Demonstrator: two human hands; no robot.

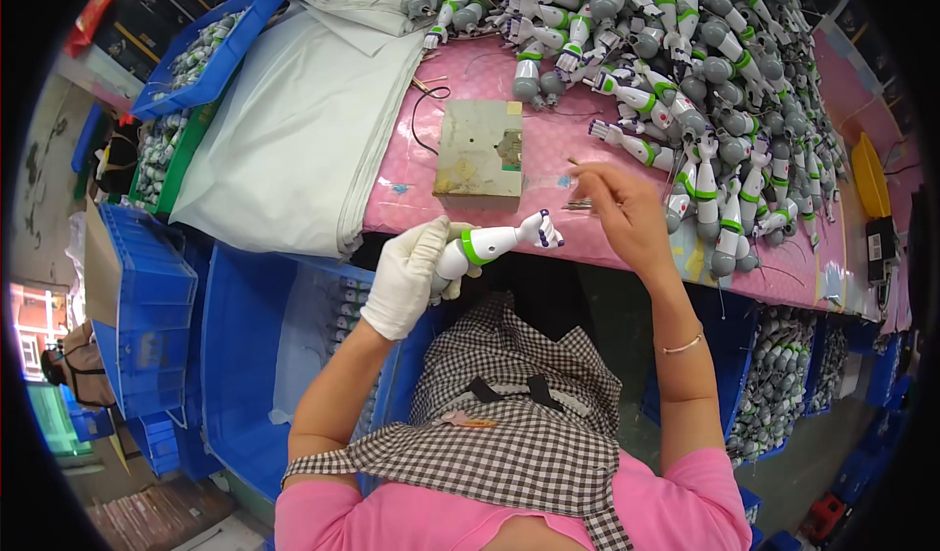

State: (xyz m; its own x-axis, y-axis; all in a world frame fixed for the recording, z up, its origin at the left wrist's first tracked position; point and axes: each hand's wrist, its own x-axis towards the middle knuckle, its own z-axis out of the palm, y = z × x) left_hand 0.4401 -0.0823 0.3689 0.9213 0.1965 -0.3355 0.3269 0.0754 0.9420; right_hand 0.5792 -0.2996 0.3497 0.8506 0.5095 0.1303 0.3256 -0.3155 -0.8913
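I think the white toy arm (pixel 487 244) with its green band is hard plastic, light and smooth, with small fingers that could snap, so the thick grey shoulder end is the best place to hold it. My gloved left hand (pixel 409 275) is wrapped around that end, just off the near edge of the pink worktop (pixel 411 174). My bare right hand (pixel 627 213) pinches something thin above the worktop, near the toy's purple fingers.
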